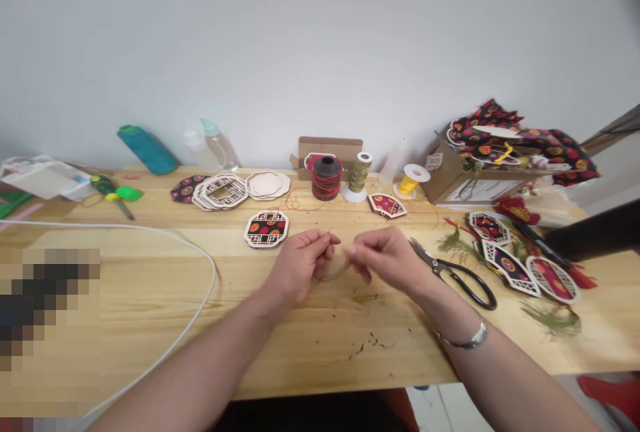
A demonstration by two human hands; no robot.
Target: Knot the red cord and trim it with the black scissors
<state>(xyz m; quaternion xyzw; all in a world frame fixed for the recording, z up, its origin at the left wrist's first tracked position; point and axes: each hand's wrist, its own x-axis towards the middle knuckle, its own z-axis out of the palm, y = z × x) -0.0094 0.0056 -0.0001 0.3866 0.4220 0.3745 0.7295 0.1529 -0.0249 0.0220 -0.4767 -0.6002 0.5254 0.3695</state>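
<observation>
My left hand (305,262) is closed in a pinch above the middle of the table, with a thin thread (331,279) at its fingers. The thread hangs in a faint loop towards my right hand (377,255), whose fingers are curled in a pinch and slightly blurred. Its end is too fine to follow. Left of my left hand lies an octagonal ornament (267,229) with a pale lattice frame over patterned fabric. Black-handled scissors (457,275) rest beside my right wrist. A fan-shaped ornament (387,206) lies just beyond my right hand.
Behind my hands stand a dark spool of red cord (327,180), a green thread cone (360,175) and a yellow spool (410,182). Lattice frames (223,191) are stacked at the back left. Finished ornaments (510,267) and a cardboard box (470,185) occupy the right. A white cable (213,272) crosses the left.
</observation>
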